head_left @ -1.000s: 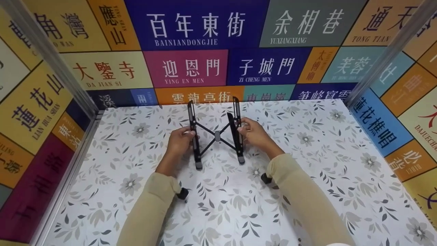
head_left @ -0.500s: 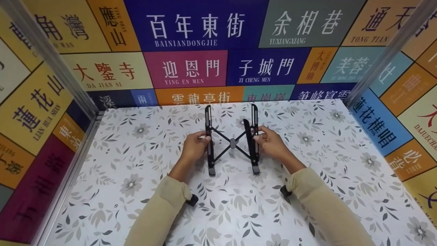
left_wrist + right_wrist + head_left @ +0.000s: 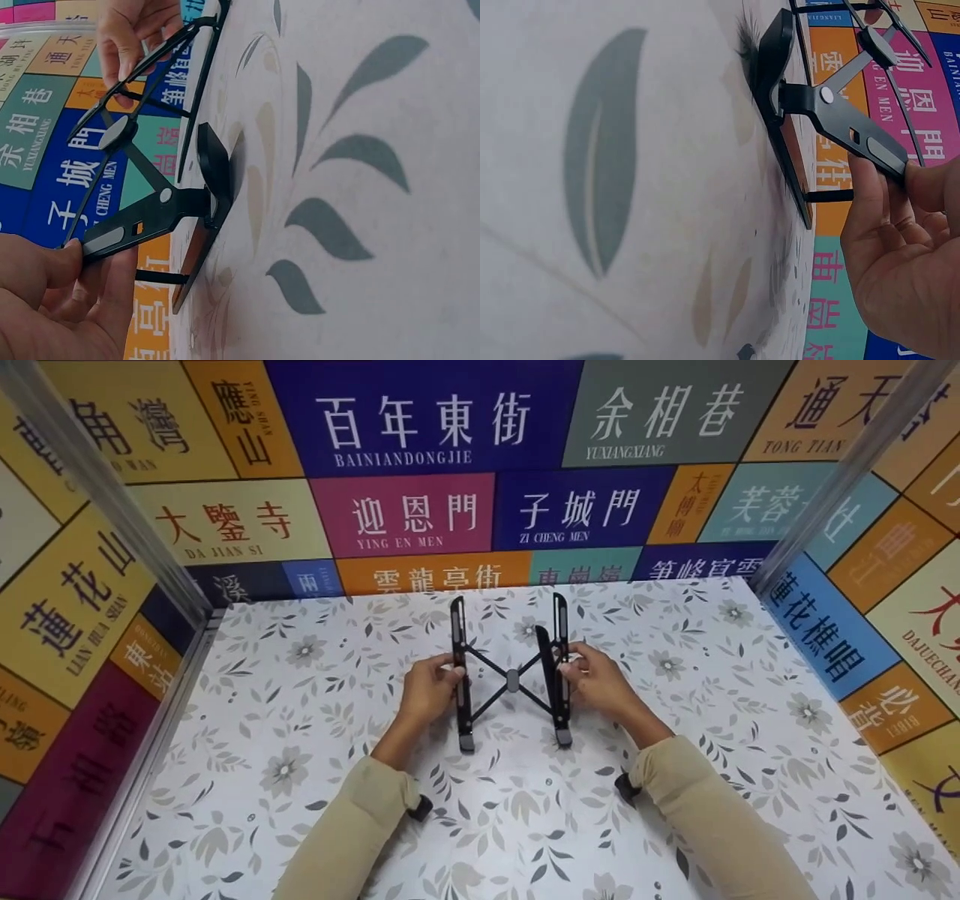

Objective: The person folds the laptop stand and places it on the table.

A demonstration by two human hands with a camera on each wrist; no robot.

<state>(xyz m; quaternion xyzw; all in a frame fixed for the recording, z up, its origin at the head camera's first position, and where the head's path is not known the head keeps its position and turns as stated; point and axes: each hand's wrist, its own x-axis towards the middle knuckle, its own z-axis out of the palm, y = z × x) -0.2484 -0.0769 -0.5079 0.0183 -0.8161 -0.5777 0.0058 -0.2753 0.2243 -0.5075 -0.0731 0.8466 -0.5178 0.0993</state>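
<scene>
A black folding laptop stand [image 3: 513,681] with a grey centre hub stands unfolded on the patterned tabletop, its crossed bars spread between two side rails. My left hand [image 3: 431,690] pinches the left rail between thumb and fingers. On the other side, my right hand [image 3: 596,679] pinches the right rail the same way. In the left wrist view the stand's near arm [image 3: 142,221] sits between thumb and fingers, its foot on the table. The right wrist view has the other arm [image 3: 859,131] held by thumb and fingertips.
A white table [image 3: 360,840] with a grey leaf and flower print lies under the stand. Behind it rises a wall of coloured panels [image 3: 405,514] with Chinese lettering. Clear-edged side panels [image 3: 161,547] border the table left and right. Black wrist straps [image 3: 420,808] show at the sleeves.
Both hands and the laptop stand have moved right and slightly toward the person since a second ago. Over the last half second they have barely moved; the head view has shifted a little.
</scene>
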